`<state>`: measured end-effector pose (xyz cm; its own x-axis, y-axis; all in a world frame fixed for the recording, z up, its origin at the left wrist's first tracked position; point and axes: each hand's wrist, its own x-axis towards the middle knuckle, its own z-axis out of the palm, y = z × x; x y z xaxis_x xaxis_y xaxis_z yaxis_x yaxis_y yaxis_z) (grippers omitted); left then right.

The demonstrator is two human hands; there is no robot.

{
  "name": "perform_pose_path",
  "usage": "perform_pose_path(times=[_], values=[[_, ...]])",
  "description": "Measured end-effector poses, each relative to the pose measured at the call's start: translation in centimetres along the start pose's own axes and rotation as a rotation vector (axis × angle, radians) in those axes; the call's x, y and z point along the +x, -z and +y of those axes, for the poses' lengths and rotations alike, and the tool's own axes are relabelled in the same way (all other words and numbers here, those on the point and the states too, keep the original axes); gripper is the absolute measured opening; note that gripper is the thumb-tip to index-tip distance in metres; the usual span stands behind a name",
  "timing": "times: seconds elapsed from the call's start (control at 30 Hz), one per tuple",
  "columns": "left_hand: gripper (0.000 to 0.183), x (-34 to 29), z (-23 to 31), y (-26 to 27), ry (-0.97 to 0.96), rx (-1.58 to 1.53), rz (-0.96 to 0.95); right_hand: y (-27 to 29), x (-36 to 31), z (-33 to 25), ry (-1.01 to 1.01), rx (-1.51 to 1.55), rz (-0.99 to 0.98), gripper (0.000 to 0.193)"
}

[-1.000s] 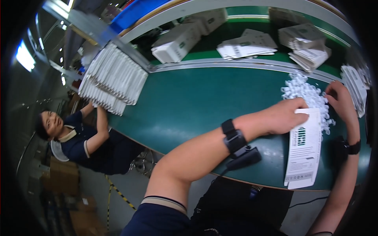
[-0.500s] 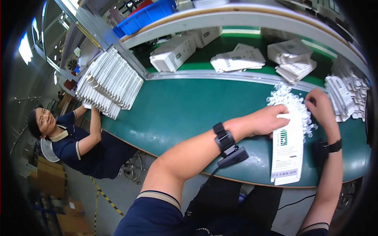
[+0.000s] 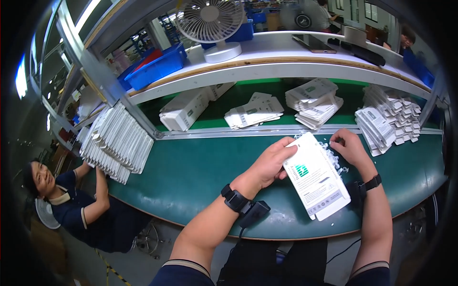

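Note:
My left hand [image 3: 271,166] grips a flat white carton [image 3: 318,183] with green and grey print by its upper left edge, thumb on the printed face. The carton is tilted and held over the green table. Behind its right edge shows part of a pile of small white curled plastic pieces [image 3: 336,159]; the carton hides the rest. My right hand [image 3: 352,148] is beside that pile, its thumb and forefinger pinched together. Whatever is between those fingertips is too small to make out.
Flat white cartons [image 3: 315,102] lie in stacks under the shelf [image 3: 281,66], with more cartons [image 3: 377,126] at the right. A tall carton stack [image 3: 117,143] stands at left, near a seated co-worker [image 3: 78,205]. A fan [image 3: 210,24], blue bin [image 3: 157,66] and phone [image 3: 313,43] sit above.
The view has tilted up, showing more of the shelf. My left hand has turned the carton from nearly upright to slanted, covering much of the pile. My right hand stays pinched near the pile.

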<state>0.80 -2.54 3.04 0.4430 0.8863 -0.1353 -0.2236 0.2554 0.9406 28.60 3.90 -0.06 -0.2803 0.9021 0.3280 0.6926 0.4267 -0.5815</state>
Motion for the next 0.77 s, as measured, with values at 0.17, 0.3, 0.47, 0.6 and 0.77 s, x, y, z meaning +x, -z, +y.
perform_pose_path(times=[0.17, 0.3, 0.47, 0.6, 0.77], values=[[0.035, 0.5, -2.4, 2.0, 0.051, -0.177, -0.165, -0.7, -0.3, 1.4, -0.047, 0.099, 0.047, 0.014], [0.039, 0.6, -3.9, 1.7, 0.087, -0.089, -0.187, -1.9, -0.2, 2.6, 0.028, 0.128, 0.124, 0.016], [0.023, 0.6, -4.2, -0.2, 0.169, 0.005, -0.397, -1.9, 0.0, 2.6, 0.063, 0.125, 0.175, 0.015], [0.034, 0.2, -3.9, -1.1, 0.312, 0.05, -0.529, -2.4, 0.3, 2.3, 0.102, 0.149, 0.209, 0.011], [0.036, 1.0, -4.4, -1.9, 0.379, 0.07, -0.472, -2.6, 0.4, 2.1, 0.057, 0.198, 0.222, 0.01]])
